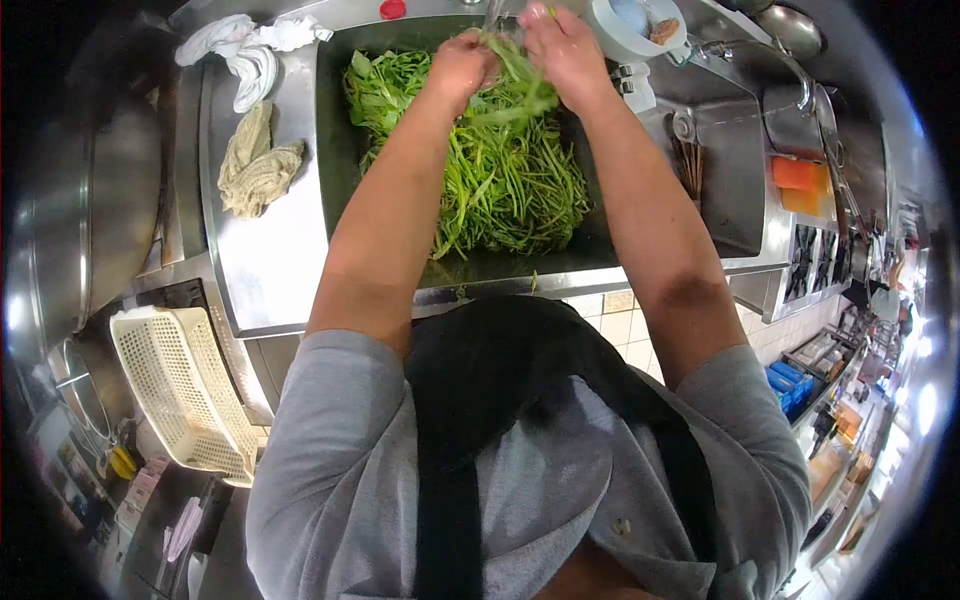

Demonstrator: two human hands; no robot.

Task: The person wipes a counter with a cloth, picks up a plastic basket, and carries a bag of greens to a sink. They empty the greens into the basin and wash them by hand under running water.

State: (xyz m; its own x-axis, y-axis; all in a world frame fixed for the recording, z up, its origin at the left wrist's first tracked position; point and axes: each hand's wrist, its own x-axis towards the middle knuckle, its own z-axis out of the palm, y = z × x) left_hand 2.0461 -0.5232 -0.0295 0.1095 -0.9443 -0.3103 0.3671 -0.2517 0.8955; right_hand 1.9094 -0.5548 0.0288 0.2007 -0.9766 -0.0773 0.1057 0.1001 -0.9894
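Note:
A large heap of long-stemmed leafy greens (510, 190) fills the sink basin (335, 180) in front of me. Over the far side of the heap, my left hand (464, 68) is closed on the stems of a small bunch of greens (520, 85). My right hand (562, 48) grips the same bunch from the other side, its fingers curled and partly blurred. Some of the bunch hangs down between both hands, smeared by motion. Water appears to run from above beside my left fingers.
White cloths (250, 50) and a beige rag (258, 165) lie on the left counter. At the far right stands a white container (625, 30), near a second sink (735, 150) with a faucet (800, 90). A cream plastic basket (180, 385) is at lower left.

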